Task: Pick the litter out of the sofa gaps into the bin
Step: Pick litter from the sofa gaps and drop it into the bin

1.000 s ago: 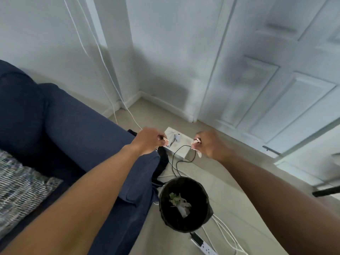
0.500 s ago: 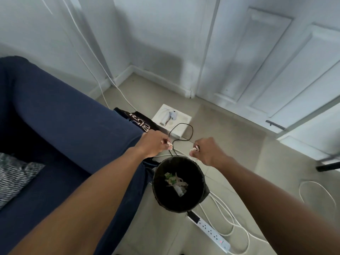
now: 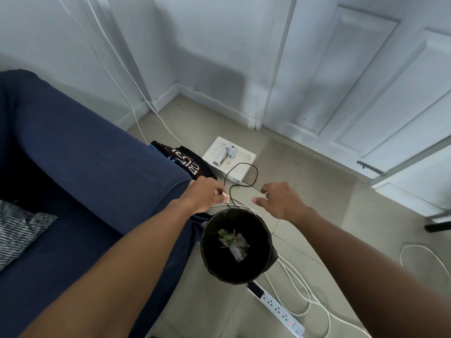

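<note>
A black round bin point(image 3: 212, 262) stands on the floor beside the arm of the blue sofa point(image 3: 97, 172). Crumpled paper and green scraps point(image 3: 234, 242) lie at its bottom. My left hand point(image 3: 203, 195) hovers just past the bin's far rim, fingers pinched on a small pale scrap of litter point(image 3: 225, 194). My right hand point(image 3: 280, 200) is level with it on the right, fingers spread and holding nothing.
A white power strip point(image 3: 278, 311) and white cables point(image 3: 305, 289) lie on the tiles in front of the bin. A white box point(image 3: 229, 158) with a thin black cord sits beyond it, next to a dark bag point(image 3: 185, 159). A patterned cushion point(image 3: 19, 228) rests on the sofa seat. A white door point(image 3: 366, 81) is at the right.
Both hands came down toward the bin. My right hand, pinched on a pale scrap before, now has its fingers spread with nothing in them. The view tilted down.
</note>
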### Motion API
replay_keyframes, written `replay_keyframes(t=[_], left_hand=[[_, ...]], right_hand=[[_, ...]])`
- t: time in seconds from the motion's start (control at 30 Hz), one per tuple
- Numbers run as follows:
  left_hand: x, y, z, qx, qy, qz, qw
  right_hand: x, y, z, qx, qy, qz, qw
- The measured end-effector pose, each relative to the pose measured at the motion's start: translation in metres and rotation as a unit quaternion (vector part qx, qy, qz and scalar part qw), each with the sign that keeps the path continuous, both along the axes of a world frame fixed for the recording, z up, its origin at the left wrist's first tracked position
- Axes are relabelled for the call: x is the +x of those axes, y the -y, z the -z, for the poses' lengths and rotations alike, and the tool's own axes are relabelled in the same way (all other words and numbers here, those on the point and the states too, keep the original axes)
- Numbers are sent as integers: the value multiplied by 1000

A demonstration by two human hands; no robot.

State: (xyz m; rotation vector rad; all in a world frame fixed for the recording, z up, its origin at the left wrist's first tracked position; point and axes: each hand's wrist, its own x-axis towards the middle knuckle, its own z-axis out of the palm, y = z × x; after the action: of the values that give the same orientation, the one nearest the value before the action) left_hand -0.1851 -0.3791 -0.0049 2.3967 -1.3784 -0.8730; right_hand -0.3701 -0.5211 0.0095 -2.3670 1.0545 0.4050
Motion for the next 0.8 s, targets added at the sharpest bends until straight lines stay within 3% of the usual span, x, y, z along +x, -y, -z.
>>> replay_keyframes(t=[0.43,0.8], left_hand=[[-7,-14,-14,52,-16,58,997],[38,-55,-72,-19,-2,-25,999]], right_hand=[[2,-7,-15,-5,21,17,1000],[41,-27,-68,-18,38,-30,999]])
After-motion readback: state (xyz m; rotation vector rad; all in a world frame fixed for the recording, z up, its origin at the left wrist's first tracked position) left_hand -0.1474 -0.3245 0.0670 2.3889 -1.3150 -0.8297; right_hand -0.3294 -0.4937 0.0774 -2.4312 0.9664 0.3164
